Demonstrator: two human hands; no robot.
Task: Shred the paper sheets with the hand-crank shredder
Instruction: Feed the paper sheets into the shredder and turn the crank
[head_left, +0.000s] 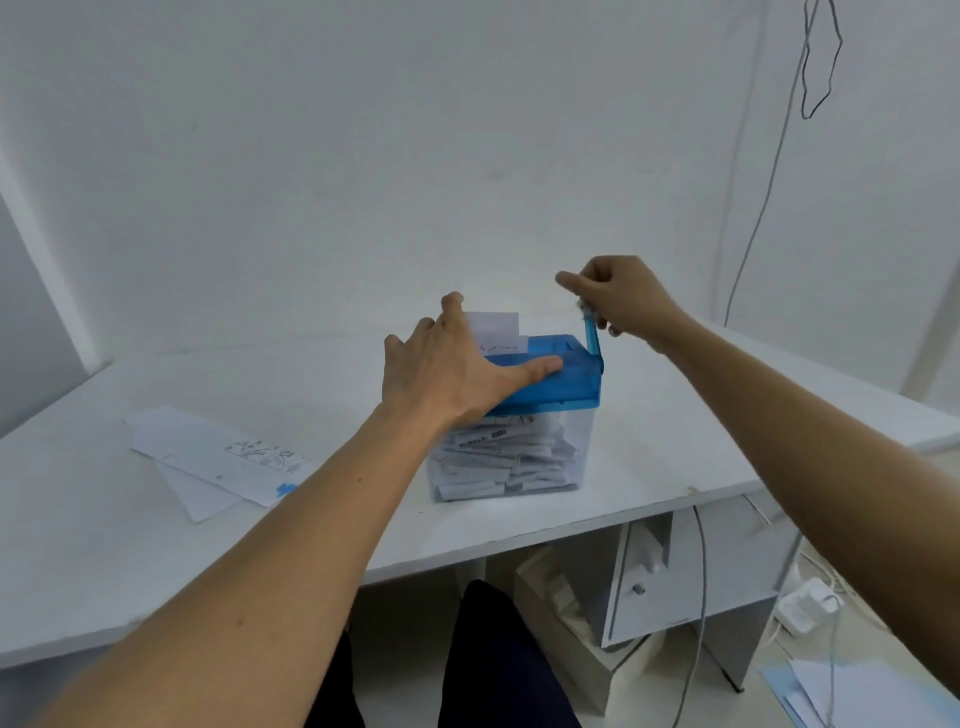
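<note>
The hand-crank shredder has a blue top (574, 382) and a clear bin (511, 462) packed with white paper strips. It stands in the middle of the white desk (649, 457). A white paper sheet (496, 332) sticks up out of the slot at the top. My left hand (452, 364) lies flat on the blue top, fingers spread, pressing it down beside the sheet. My right hand (618, 296) is closed around the knob of the blue crank (593, 340), which points upward at the shredder's right end.
Two or three loose paper sheets (223, 460) lie on the desk to the left of the shredder. Under the desk stand a small drawer unit (644, 582) and a box. Cables hang along the wall on the right. More papers lie on the floor at the lower right.
</note>
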